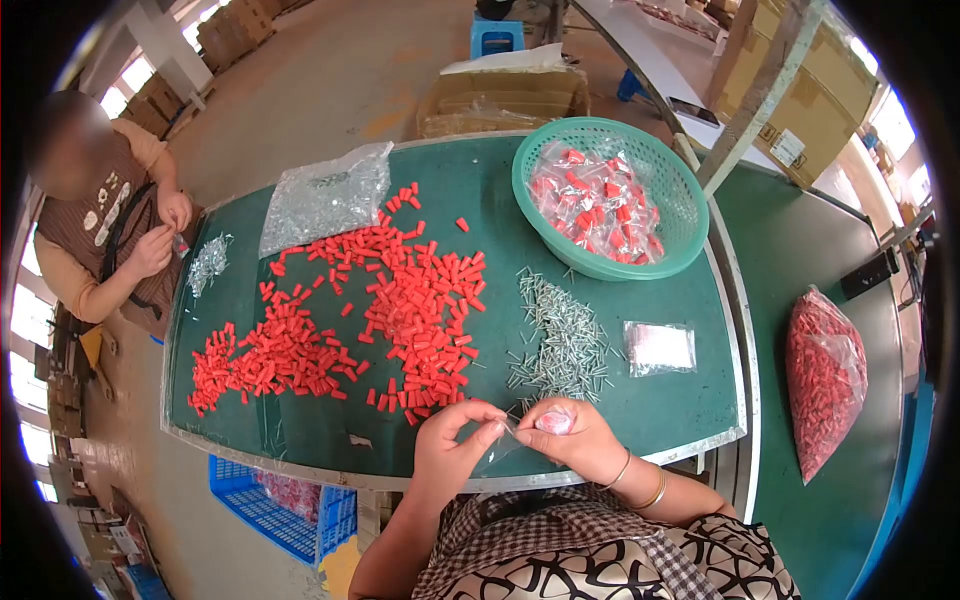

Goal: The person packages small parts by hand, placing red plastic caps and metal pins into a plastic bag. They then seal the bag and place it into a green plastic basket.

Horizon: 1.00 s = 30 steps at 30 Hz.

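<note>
My left hand (458, 440) pinches one side of a small clear plastic bag (497, 446) at the table's near edge. My right hand (575, 437) grips the bag's other side, with a pinkish-white thing (555, 420) held against its fingers; what that is, I cannot make out. Just beyond my hands lies a pile of silver screws (562, 345). Red plastic plugs (425, 320) are heaped to the left. A stack of small clear bags (660, 348) lies right of the screws. The green basket (690, 235) at the back right holds bags with red pieces.
A large clear bag (328, 195) lies at the table's back left. Across the left end, a co-worker (110, 215) handles small items beside another screw pile (208, 264). A sack of red pieces (826, 380) rests on the right-hand surface. A blue crate (235, 490) stands below the table.
</note>
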Available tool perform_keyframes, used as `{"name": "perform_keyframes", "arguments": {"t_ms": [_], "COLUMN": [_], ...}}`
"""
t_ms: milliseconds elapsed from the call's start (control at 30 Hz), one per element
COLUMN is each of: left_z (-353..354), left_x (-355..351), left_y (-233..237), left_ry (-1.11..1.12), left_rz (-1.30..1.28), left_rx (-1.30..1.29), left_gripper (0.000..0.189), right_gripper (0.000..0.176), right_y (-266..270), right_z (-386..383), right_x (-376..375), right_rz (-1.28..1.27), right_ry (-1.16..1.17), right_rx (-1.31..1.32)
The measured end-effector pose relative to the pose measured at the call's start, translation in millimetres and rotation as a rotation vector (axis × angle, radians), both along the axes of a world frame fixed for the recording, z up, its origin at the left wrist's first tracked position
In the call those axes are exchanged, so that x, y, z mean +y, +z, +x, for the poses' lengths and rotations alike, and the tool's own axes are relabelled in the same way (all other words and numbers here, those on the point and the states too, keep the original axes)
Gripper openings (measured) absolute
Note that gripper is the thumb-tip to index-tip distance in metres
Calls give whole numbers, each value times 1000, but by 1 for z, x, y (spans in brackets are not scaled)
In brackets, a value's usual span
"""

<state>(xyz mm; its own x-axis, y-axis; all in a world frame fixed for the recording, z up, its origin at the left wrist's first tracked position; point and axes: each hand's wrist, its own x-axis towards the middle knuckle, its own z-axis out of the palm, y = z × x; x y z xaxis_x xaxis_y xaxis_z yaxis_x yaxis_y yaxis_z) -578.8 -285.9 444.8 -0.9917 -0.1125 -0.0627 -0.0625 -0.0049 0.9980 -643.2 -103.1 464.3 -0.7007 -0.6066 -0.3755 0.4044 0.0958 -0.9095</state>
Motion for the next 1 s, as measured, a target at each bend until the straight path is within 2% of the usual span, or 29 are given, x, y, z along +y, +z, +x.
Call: {"name": "perform_keyframes", "arguments": {"t_ms": [100, 400, 500, 600, 700, 900, 1000], "left_z": [0, 1, 1, 1, 0, -2, -2], "left_x": [2, 11, 10, 7, 9, 7, 6], "left_y": [-2, 3, 1, 0, 0, 2, 3], "left_ry": [24, 21, 38, 60, 68, -1, 11], "left_rz": [2, 83, 109, 25, 56, -25, -18], "left_rx": [-1, -34, -79, -80, -49, -52, -88], "left_gripper": [9, 10, 10, 10, 9, 9, 10], "right_gripper": [9, 12, 11, 10, 9, 9, 9], "right_y": [-3, -10, -11, -12, 0, -7, -15], "right_z": [2, 3, 4, 5, 3, 2, 4], "right_x": [-4, -4, -4, -2, 1, 3, 1], "right_rz": [-61, 145, 139, 35, 19, 17, 30], "right_ry": [-58, -40, -48, -48, -13, -5, -48], "right_rx": [213, 517, 578, 283, 39, 41, 149]}}
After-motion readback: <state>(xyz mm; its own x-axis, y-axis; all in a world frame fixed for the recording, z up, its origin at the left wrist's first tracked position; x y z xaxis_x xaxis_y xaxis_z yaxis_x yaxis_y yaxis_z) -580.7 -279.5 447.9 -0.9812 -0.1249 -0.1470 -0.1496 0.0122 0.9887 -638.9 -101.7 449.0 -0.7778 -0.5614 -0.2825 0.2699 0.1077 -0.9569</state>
